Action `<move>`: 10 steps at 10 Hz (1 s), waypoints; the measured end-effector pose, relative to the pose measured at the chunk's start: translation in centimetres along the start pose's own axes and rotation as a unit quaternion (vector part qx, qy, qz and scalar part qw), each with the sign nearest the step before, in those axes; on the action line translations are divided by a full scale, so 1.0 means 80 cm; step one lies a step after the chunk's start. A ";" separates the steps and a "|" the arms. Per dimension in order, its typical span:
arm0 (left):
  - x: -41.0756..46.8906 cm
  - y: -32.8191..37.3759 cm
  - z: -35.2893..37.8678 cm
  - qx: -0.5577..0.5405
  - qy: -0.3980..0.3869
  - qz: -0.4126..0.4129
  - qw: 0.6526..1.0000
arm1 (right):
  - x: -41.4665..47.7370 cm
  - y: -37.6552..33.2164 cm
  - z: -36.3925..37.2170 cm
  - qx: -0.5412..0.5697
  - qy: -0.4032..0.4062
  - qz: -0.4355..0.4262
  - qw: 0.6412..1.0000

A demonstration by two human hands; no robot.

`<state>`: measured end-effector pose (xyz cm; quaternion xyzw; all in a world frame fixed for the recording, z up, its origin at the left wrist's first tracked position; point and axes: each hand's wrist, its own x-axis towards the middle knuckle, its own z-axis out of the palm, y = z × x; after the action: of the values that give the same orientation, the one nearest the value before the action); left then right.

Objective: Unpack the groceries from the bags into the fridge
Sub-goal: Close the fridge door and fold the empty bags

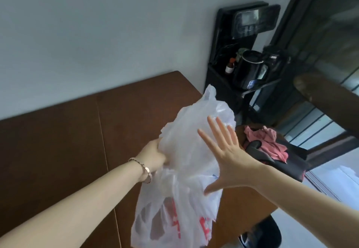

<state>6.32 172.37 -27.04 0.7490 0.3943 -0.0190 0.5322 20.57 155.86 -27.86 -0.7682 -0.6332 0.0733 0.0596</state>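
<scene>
We've got the bag [188,143] above the counter [58,141], left hand [155,155] clutching its neck, right hand [227,160] spread flat against it. If that thin plastic slips or tears, groceries could spill.

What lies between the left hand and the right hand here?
The white plastic bag, in the head view: the left hand grips its bunched edge, the right hand is spread open at its other side.

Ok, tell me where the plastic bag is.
Head view, centre: the plastic bag hangs over the brown table, gripped by the left hand, the right hand open before it.
</scene>
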 end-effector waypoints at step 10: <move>0.029 0.021 0.094 -0.218 -0.014 0.038 0.975 | -0.023 -0.031 0.051 0.428 0.093 0.232 0.869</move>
<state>11.90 167.40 -30.01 0.6292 0.3523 0.0772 0.6885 17.10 154.54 -31.36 -0.7956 -0.3349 0.2769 0.4222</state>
